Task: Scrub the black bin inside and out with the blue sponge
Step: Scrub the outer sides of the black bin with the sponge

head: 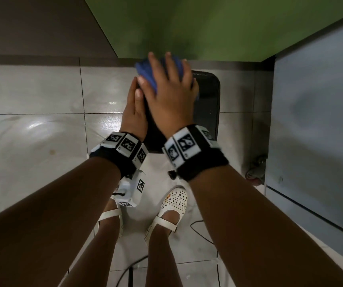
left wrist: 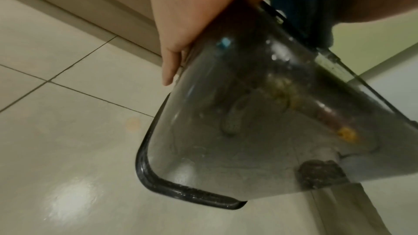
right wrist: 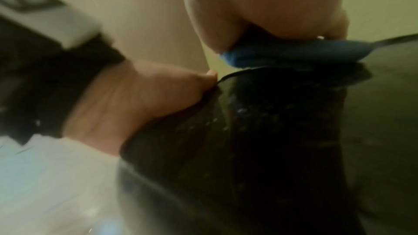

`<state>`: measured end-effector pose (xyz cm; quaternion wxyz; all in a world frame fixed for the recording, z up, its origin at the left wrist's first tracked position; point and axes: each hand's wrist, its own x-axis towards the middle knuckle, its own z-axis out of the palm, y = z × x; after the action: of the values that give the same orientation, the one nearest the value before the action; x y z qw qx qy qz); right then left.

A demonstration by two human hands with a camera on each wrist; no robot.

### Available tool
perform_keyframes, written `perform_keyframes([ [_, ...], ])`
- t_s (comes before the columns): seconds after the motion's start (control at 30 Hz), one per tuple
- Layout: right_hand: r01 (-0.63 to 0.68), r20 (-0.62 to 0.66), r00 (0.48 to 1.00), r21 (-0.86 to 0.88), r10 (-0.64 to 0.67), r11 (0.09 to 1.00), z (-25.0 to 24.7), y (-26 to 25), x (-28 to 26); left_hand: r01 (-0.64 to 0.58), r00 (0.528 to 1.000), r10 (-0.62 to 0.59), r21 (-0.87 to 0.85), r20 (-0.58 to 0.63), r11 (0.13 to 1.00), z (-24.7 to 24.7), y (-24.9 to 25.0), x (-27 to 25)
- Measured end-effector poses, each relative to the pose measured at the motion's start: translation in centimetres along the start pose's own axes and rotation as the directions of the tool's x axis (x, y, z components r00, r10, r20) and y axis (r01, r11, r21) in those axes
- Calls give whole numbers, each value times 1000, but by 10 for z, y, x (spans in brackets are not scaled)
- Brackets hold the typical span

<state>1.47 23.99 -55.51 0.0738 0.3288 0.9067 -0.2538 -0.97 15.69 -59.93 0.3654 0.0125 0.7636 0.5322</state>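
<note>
My right hand (head: 166,102) grasps the blue sponge (head: 145,69) on the black bin (head: 208,100). Left-wrist view alone shows my left hand (left wrist: 181,15) flat against it.

Head view steeply down from above; both wrist views close against the shared black bin (head: 208,96).
</note>
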Motion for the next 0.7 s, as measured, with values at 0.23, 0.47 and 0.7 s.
perform_keyframes([
  [0.23, 84, 62, 995, -165, -75, 983, 10, 7, 7, -3, 999, 5, 39, -47, 999, 1, -1, -1],
  [0.47, -65, -19, 998, -231, 62, 971, -6, 46, 10, 18, 994, -15, 25, -112, 1000, 3, 4, -4],
  [0.7, -533, -99, 845, -107, 525, 839, -7, 43, 11, -20, 997, 24, 57, -68, 998, 8, 7, -2],
])
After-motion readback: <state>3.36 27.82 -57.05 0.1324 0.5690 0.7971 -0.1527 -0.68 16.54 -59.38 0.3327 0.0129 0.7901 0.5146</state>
